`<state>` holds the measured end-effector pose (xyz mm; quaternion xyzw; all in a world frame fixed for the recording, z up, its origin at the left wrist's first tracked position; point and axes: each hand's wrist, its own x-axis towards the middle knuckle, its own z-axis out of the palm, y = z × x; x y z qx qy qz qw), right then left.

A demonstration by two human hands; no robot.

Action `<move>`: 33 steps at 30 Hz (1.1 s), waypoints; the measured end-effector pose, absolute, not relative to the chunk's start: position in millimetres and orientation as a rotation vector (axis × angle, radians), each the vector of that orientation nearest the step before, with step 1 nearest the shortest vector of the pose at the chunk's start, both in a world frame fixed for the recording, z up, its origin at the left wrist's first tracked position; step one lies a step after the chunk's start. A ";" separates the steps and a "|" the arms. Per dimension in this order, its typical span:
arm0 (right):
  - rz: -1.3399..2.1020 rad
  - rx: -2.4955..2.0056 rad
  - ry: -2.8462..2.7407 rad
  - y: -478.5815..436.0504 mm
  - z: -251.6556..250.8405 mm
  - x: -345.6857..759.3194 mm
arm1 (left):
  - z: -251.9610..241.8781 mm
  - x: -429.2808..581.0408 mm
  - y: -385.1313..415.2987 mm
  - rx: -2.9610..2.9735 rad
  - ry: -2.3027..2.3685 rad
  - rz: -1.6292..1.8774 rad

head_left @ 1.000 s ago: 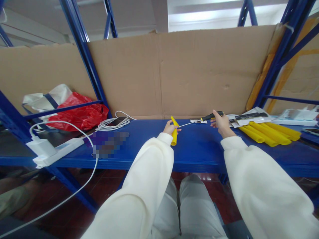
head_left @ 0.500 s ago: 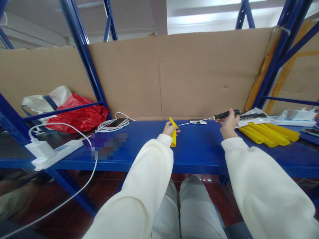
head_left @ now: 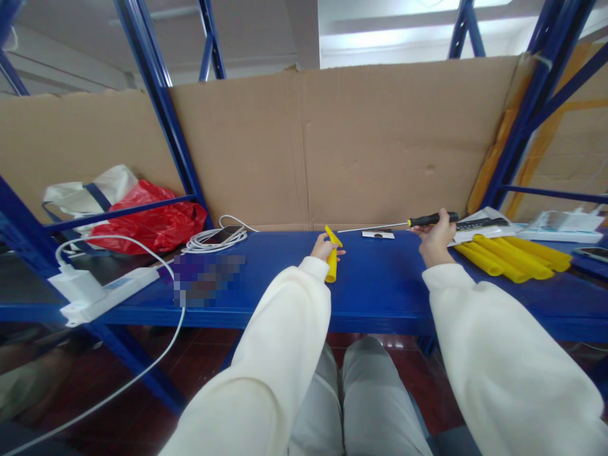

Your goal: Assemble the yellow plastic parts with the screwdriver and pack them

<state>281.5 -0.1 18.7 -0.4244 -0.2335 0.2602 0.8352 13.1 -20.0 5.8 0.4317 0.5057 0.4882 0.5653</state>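
Note:
My left hand [head_left: 323,247] is closed around a yellow plastic tube [head_left: 332,271], whose upper end spreads into a pointed flap. My right hand [head_left: 436,237] grips the black handle of a long screwdriver [head_left: 380,227]. Its thin metal shaft points left, and the tip reaches close to the top of the yellow tube; whether they touch I cannot tell. Behind the shaft, a small white card [head_left: 378,234] lies on the blue shelf [head_left: 380,288]. Several more yellow tubes [head_left: 517,258] lie side by side, just right of my right hand.
White paper with a black strip [head_left: 484,225] lies behind the tubes. A power strip [head_left: 555,235] is at far right. On the left are a coiled white cable [head_left: 209,244], a red plastic bag [head_left: 152,218] and another power strip [head_left: 114,294]. Cardboard [head_left: 380,139] lines the back.
The screwdriver's shaft has swung slightly upward, so its tip sits a little higher beside the yellow tube. Both hands keep their holds with barely any movement.

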 end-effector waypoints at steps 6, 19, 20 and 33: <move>0.566 -0.915 -0.414 -6.6 23.8 273.9 | 4.3 13.3 -18.4 1.012 1.173 1.153; 0.574 -0.893 -0.448 -4.3 21.5 276.7 | 5.3 12.8 -20.0 1.021 1.170 1.141; 0.579 -0.894 -0.430 -5.4 22.4 275.7 | 5.4 12.6 -20.2 1.024 1.167 1.142; 0.601 -0.820 -0.352 -6.0 24.7 273.0 | 4.3 13.7 -21.3 1.051 1.147 1.119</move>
